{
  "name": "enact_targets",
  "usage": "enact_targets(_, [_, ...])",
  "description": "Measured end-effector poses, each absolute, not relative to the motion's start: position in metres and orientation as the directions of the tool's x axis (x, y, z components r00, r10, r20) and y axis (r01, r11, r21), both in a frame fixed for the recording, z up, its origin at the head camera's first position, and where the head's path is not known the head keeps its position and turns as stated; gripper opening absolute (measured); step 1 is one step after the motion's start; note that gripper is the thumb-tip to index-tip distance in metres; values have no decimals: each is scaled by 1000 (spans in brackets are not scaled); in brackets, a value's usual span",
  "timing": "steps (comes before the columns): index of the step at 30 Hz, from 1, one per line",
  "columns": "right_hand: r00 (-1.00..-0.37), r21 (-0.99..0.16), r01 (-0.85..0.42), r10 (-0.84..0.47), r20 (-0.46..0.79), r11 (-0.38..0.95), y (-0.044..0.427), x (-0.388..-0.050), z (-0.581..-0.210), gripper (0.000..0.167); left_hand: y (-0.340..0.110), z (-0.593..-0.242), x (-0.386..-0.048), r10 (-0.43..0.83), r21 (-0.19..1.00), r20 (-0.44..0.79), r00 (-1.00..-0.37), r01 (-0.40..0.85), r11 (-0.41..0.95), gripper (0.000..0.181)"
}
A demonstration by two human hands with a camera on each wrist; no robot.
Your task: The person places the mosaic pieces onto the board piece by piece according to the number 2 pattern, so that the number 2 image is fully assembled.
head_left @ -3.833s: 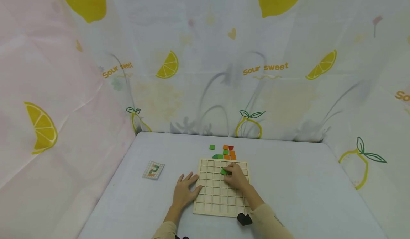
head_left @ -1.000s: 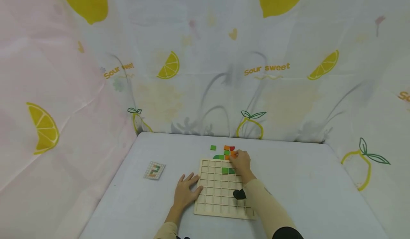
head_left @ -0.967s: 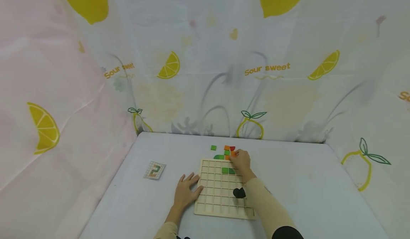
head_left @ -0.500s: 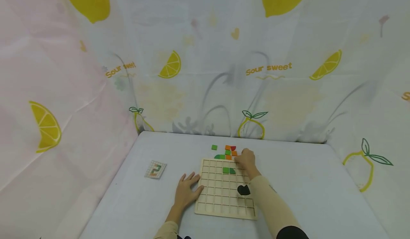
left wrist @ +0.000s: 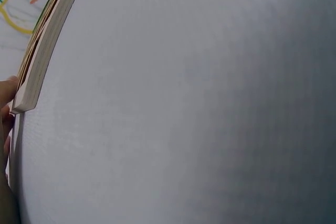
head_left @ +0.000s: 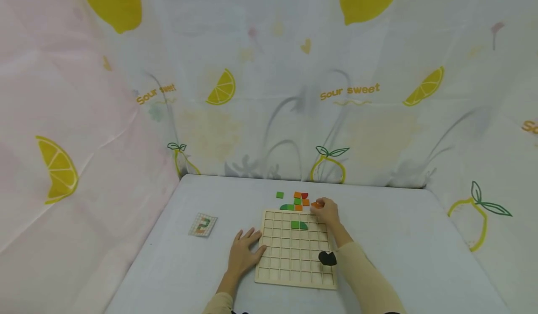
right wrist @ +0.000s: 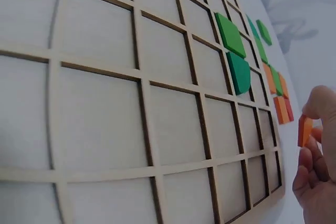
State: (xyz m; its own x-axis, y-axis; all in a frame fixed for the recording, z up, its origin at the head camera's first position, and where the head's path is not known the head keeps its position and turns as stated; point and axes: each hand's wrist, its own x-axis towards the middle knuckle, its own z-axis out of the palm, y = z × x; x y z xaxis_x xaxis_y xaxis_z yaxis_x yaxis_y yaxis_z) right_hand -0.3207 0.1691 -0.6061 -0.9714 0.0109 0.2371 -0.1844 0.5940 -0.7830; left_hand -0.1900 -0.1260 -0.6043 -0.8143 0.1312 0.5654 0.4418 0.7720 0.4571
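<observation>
My right hand pinches an orange tile between thumb and fingers, just beyond the back right of a wooden grid board. A green square tile and a dark green tile with one rounded corner lie side by side in cells near the board's back. My left hand has its fingers spread, and fingertips and thumb touch the board's left edge. Only a small part of the left hand shows in the left wrist view.
Behind the board lie loose tiles: a lone green square, a red rounded piece, and several orange and green ones. A patterned card lies on the white table, left of the board. A lemon-print cloth hangs behind.
The green square, earlier held by my right hand, lies on the board beside the dark green tile. That hand has since taken an orange tile from the group and drawn it rightward. My left hand stays put.
</observation>
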Motion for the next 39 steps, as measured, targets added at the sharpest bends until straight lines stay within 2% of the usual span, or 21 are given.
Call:
enact_targets(2, [-976, -784, -203, -55, 212, 587, 153, -297, -575, 31, -127, -603, -190, 125, 460, 571, -811, 443, 770, 39])
enact_targets(5, [-971, -773, -238, -142, 191, 588, 136, -274, -556, 27, -127, -602, -190, 121, 468, 565, -816, 438, 768, 39])
enact_targets(14, [-863, -660, -502, -372, 341, 559, 118, -253, -569, 25, -126, -603, -189, 122, 476, 548, -827, 429, 768, 40])
enact_targets(19, [-829, -599, -558, -408, 382, 574, 105, -246, -572, 23, -126, -604, -189, 124, 466, 556, -822, 432, 772, 40])
enact_targets(28, [-766, -475, -639, -443, 466, 605, 90, -238, -574, 8, -125, -605, -189, 129, 453, 570, -812, 441, 775, 39])
enact_targets(39, [-783, -490, -610, -380, 492, 622, 84, -234, -577, 6, -125, -607, -191, 124, 450, 581, -804, 444, 775, 39])
